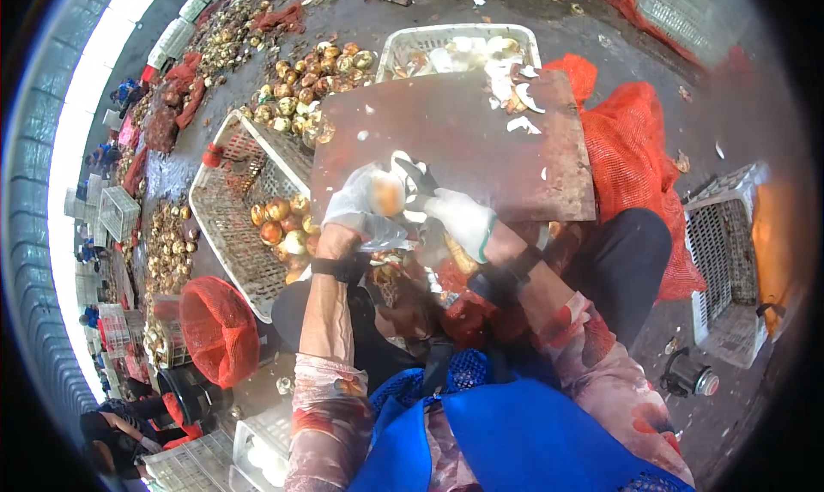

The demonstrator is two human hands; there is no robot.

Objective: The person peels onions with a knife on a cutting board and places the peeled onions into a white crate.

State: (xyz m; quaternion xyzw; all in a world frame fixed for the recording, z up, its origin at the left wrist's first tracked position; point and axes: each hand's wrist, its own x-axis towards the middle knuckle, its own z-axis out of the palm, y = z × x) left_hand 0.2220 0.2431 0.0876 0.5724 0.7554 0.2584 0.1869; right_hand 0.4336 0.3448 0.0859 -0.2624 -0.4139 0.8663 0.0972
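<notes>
1. Right at the middle of the frame, a round pale-orange bulb [388, 193], onion-like, sits between the two gloved hands, above the near edge of a reddish-brown board [463, 136].
2. It lies in the curl of the left hand [359, 207], with the right hand [459, 217] just beside it on the picture's right.
3. Its skin looks partly stripped: smooth, pale and yellowish-orange, lighter at the top; finer detail is blurred.
4. Wearing a whitish glove, the left hand is closed around the bulb, cupping it from the left and below.
5. Also in a whitish glove with a green cuff, the right hand is clenched on a dark tool [418, 176] whose tip points up beside the bulb; whether it is a blade cannot be told.
6. White peel scraps [522, 125] lie on the board's upper right part.
7. At the left of the board a tilted white crate [225, 226] holds brownish unpeeled bulbs [279, 222].
8. Another white crate [459, 39] at the upper centre holds pale pieces.
9. Red mesh sacks [639, 149] lie at the right of the board.
</notes>
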